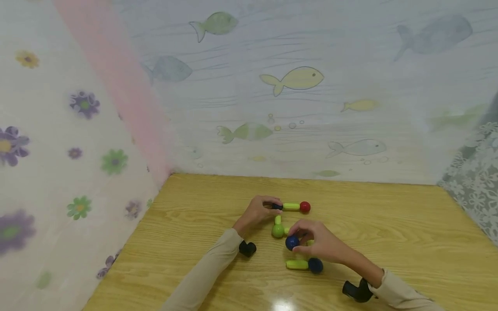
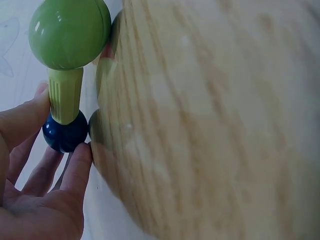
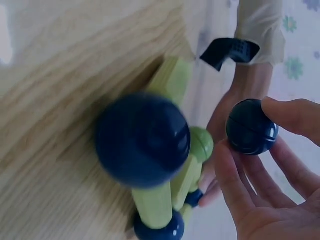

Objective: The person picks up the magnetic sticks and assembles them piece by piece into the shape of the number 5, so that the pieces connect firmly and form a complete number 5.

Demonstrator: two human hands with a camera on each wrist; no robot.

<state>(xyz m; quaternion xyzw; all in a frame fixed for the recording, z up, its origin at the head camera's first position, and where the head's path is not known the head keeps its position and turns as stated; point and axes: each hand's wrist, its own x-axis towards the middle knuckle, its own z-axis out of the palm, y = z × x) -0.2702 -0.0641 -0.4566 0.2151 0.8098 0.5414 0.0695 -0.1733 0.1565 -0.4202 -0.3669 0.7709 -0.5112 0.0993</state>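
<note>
My left hand [image 1: 260, 211] pinches a dark blue ball [image 2: 65, 131] between thumb and fingers. From that ball one yellow-green rod [image 1: 291, 206] runs to a red ball [image 1: 305, 207], another [image 2: 65, 95] to a green ball [image 1: 278, 230]. Raised over the connected pieces, my right hand [image 1: 323, 242] holds a separate blue ball [image 3: 251, 127] by its fingertips. Below it on the table lies another dark blue ball [image 1: 315, 265] with a yellow-green rod [image 1: 297, 264] pointing left. In the right wrist view, a further blue ball [image 3: 159, 227] joins the chain, and the right hand hides it in the head view.
The wooden table [image 1: 389, 224] meets a wall [image 1: 249, 103] painted with fish at the back and a flowered wall [image 1: 58, 181] on the left. Black wrist devices [image 1: 247, 249] sit on both forearms. Lacy white cloth [image 1: 474, 181] hangs at the right.
</note>
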